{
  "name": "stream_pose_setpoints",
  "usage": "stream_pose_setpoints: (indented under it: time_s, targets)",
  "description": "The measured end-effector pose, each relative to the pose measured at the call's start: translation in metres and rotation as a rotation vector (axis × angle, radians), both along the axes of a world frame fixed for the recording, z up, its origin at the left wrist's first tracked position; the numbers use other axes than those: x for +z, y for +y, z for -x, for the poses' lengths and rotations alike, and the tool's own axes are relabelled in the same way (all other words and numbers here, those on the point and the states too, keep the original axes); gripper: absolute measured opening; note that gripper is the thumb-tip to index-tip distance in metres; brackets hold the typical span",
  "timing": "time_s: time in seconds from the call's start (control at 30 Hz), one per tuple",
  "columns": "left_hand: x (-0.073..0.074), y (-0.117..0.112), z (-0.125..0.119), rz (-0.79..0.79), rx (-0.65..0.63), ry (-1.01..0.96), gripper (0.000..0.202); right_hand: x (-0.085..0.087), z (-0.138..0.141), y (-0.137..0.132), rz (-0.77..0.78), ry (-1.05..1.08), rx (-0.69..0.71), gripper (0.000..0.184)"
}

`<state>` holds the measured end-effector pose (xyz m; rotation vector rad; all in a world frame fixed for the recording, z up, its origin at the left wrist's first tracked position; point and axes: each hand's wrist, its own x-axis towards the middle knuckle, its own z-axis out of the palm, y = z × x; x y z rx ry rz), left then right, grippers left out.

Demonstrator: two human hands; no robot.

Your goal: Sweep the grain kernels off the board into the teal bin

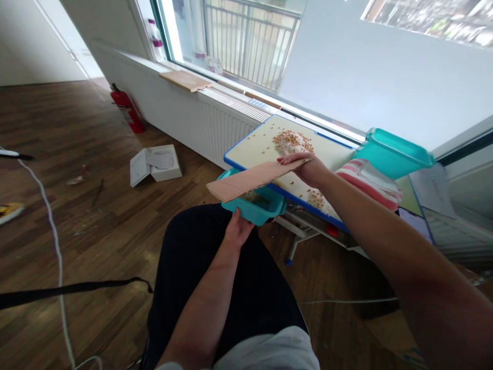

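Note:
My left hand (238, 228) grips the underside of a teal plastic container (265, 206), held just below the near edge of a small blue-rimmed table (246, 149). My right hand (308, 168) holds one end of a flat strip of cardboard (250, 181); the strip slants from the tabletop out over the container. Brown grains (290, 141) lie in a heap at the back of the tabletop, with a smaller scatter (316, 196) near the front edge. Some grains show inside the container under the cardboard.
A teal lid (393, 154) and a red-and-white striped cloth (370, 180) lie on the table's right side. A white radiator (215, 123) runs under the window. An open white box (154, 164), a red fire extinguisher (129, 110) and cables (57, 257) are on the wooden floor.

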<state>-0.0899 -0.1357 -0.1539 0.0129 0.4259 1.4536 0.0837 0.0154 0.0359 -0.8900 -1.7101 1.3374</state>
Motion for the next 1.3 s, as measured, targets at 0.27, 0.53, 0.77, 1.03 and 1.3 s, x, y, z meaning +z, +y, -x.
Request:
stream_pose_setpoints:
  time_s: [0.27, 0.53, 0.77, 1.03, 1.3]
  targets:
    - [-0.004, -0.004, -0.010, 0.018, -0.040, 0.012, 0.056, 0.005, -0.007, -0.016, -0.002, -0.038, -0.032, 0.026]
    - [-0.001, -0.009, -0.017, -0.024, -0.054, 0.039, 0.056, 0.008, -0.016, -0.028, -0.028, -0.077, -0.052, 0.028]
    - [-0.003, -0.012, -0.022, -0.031, -0.079, 0.035, 0.052, 0.011, -0.021, -0.037, -0.012, -0.091, -0.065, 0.026]
    - [-0.001, -0.015, -0.029, -0.046, -0.095, 0.044, 0.052, 0.017, -0.026, -0.055, -0.034, -0.149, -0.094, 0.023]
    - [-0.001, -0.017, -0.035, -0.025, -0.105, 0.042, 0.050, 0.020, -0.035, -0.063, -0.036, -0.186, -0.117, 0.020]
